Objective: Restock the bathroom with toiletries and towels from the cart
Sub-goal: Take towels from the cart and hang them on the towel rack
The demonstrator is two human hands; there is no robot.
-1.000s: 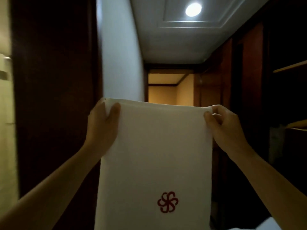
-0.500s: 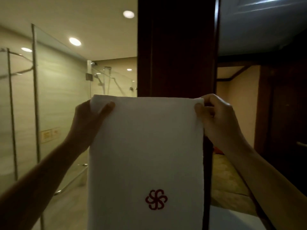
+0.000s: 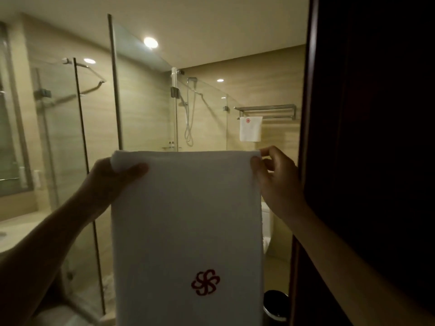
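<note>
A white folded towel (image 3: 186, 220) with a red flower emblem hangs in front of me, held up by its two top corners. My left hand (image 3: 110, 182) grips the top left corner, thumb across the front. My right hand (image 3: 275, 177) pinches the top right corner. On the far wall a metal towel rack (image 3: 267, 111) carries a smaller white towel (image 3: 250, 129) with the same emblem. The cart is out of view.
A dark wooden door frame (image 3: 306, 114) stands close on my right. Glass shower panels (image 3: 141, 102) and a shower hose (image 3: 188, 114) fill the middle. A counter with sink (image 3: 16, 229) lies at left, a toilet (image 3: 267, 227) and a black bin (image 3: 275, 304) at lower right.
My view has swung left from the dark hallway past the door frame into the bathroom. Both hands keep the same hold on the towel's top corners.
</note>
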